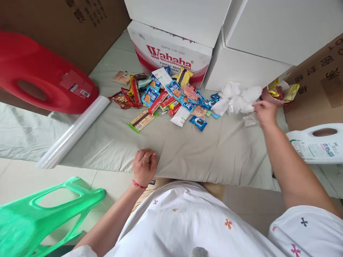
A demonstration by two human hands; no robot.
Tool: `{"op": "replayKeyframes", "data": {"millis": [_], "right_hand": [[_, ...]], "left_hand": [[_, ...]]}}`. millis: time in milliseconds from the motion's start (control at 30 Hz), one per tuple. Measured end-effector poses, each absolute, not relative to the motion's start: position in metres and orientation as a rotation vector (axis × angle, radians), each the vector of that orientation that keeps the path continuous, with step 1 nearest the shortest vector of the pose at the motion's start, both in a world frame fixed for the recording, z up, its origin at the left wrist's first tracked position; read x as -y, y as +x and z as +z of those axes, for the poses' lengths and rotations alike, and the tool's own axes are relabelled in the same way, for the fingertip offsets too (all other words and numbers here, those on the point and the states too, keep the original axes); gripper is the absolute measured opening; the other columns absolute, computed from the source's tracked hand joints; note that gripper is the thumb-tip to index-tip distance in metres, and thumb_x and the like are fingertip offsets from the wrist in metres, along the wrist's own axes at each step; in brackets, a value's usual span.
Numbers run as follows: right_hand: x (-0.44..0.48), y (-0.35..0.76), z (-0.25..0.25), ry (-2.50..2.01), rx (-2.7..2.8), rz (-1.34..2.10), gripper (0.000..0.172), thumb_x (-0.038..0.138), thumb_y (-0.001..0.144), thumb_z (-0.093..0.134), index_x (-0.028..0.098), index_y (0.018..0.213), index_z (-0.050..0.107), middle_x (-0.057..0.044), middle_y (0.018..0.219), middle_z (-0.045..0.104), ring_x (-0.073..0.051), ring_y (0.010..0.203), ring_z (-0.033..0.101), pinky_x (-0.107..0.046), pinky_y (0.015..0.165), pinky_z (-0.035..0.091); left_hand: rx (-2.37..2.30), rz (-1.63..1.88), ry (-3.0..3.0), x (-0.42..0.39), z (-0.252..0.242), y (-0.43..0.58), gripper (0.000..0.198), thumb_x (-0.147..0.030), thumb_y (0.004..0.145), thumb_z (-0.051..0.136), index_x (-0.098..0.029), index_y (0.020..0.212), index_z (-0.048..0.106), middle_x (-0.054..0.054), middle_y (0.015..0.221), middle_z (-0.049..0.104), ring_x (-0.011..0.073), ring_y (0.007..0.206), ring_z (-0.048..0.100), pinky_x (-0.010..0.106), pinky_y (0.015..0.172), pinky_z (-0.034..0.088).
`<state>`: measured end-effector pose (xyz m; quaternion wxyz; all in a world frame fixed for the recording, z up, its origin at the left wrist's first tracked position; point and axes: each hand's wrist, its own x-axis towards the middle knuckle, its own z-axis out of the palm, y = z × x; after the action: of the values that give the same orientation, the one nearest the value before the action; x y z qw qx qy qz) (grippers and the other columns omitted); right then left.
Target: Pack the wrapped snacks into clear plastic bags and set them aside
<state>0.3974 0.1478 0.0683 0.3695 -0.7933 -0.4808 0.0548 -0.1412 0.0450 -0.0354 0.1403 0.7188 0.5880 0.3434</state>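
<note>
My left hand (144, 166) rests at the front edge of the cloth-covered surface. It is closed in a loose fist, and nothing shows in it. Over on the right, the fingers of my right hand (266, 113) are pinched at the edge of a heap of crumpled clear plastic bags (235, 98), closed on a bit of the thin plastic. A small flat clear packet (250, 120) lies just below those fingers. Left of the bags spreads a pile of wrapped snacks (174, 89) in blue, red, yellow and white. A long wafer bar packet (142, 119) lies at its front.
Behind the snacks stands a Wahaha carton (171, 53) beside stacked white boxes (249, 60). A pink basket (273, 98) holds several packets. At left are a red jug (53, 78), a plastic film roll (75, 132) and a green stool (53, 210). A white bottle (316, 144) lies right.
</note>
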Motion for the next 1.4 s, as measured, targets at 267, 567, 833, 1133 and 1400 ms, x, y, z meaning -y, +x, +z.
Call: {"op": "replayKeyframes", "data": {"millis": [267,567,833,1133,1400], "right_hand": [[-0.190,0.303,0.046,-2.001,1.661,0.281,0.022,0.033,0.078,0.075,0.021,0.097,0.071,-0.008,0.124,0.067,-0.022,0.098,0.060,-0.034,0.083,0.048],[-0.070,0.217,0.025,-1.624,0.784,1.085,0.042,0.063,0.070,0.075,0.027,0.084,0.059,-0.001,0.071,0.066,-0.011,0.048,0.029,-0.027,0.044,0.020],[-0.010,0.114,0.003,-1.434,0.471,1.275,0.039,0.053,0.065,0.084,0.022,0.077,0.062,0.008,0.053,0.042,-0.006,0.045,0.029,-0.021,0.041,0.019],[-0.012,0.181,0.013,-1.354,0.247,1.052,0.045,0.045,0.058,0.089,0.022,0.079,0.056,0.001,0.076,0.071,-0.002,0.043,0.032,-0.015,0.036,0.018],[0.003,0.177,0.017,-1.414,0.285,1.034,0.044,0.045,0.056,0.093,0.020,0.071,0.060,0.008,0.058,0.052,-0.002,0.044,0.035,-0.014,0.036,0.022]], "left_hand": [[-1.687,0.966,2.025,-0.042,-0.030,-0.138,0.020,-0.030,0.094,0.054,-0.024,0.079,0.065,0.009,0.091,0.070,0.0251,0.092,0.063,0.041,0.088,0.052],[-1.171,0.869,1.453,-0.035,-0.003,-0.094,0.027,-0.044,0.097,0.058,-0.020,0.091,0.069,0.005,0.090,0.065,0.0149,0.075,0.059,0.029,0.066,0.047],[-0.969,0.777,1.016,-0.063,-0.005,-0.026,0.041,-0.052,0.076,0.080,-0.020,0.097,0.065,0.001,0.085,0.065,0.0146,0.073,0.057,0.026,0.061,0.045],[-0.971,0.922,0.811,-0.062,0.002,-0.057,0.045,-0.051,0.068,0.089,-0.020,0.080,0.058,-0.001,0.083,0.064,0.0126,0.075,0.057,0.027,0.068,0.045],[-0.991,0.975,0.778,-0.103,0.034,-0.001,0.030,-0.021,0.081,0.082,-0.019,0.076,0.053,-0.004,0.068,0.052,0.0091,0.060,0.045,0.026,0.057,0.035]]}}
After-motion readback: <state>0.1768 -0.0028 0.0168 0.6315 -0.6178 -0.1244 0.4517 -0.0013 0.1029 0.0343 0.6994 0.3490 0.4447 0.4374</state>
